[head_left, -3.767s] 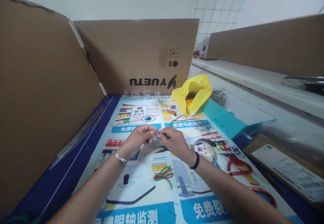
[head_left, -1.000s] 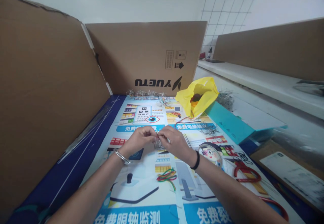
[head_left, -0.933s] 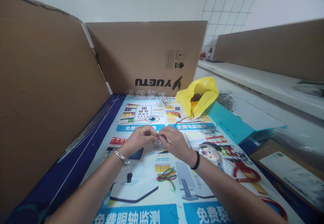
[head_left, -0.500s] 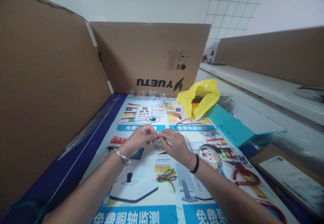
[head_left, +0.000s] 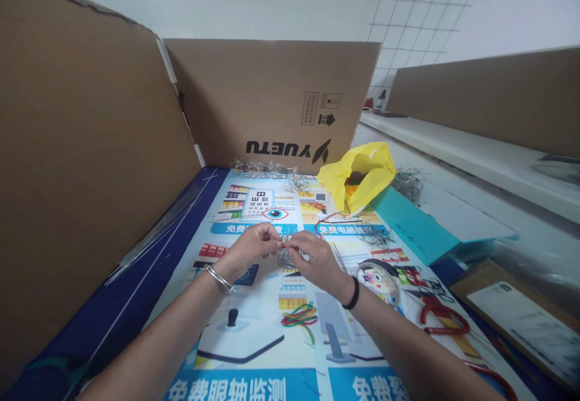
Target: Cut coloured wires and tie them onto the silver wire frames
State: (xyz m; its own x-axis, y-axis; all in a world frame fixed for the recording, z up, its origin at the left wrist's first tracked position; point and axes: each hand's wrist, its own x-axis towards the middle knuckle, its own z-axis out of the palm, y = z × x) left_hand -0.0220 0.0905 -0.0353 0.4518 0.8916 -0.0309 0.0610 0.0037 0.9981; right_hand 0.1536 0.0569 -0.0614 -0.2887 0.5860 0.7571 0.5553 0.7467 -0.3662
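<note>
Over the middle of the printed sheet (head_left: 263, 334), my left hand (head_left: 256, 247) and my right hand (head_left: 319, 262) meet fingertip to fingertip. Both are closed in a pinch. A tiny reddish bit shows where the fingertips meet, too small to name. Just below and behind the fingers lies a small tangle of thin silvery wire (head_left: 285, 259), partly covered by the right hand. Nearer to me is a loose bundle of red, green and yellow strands (head_left: 299, 315).
A yellow bag (head_left: 362, 168) stands open at the back right, beside a turquoise box (head_left: 412, 223). Tangled wire scraps (head_left: 267, 166) lie along the cardboard panel (head_left: 272, 93). Red-handled pliers or cutters (head_left: 446, 322) lie at right, near a brown parcel (head_left: 521, 310). Thin straight wires (head_left: 149, 241) are at left.
Both hands stay in nearly the same place, still pinched together. The whole view has shifted very slightly; nothing on the sheet has visibly moved.
</note>
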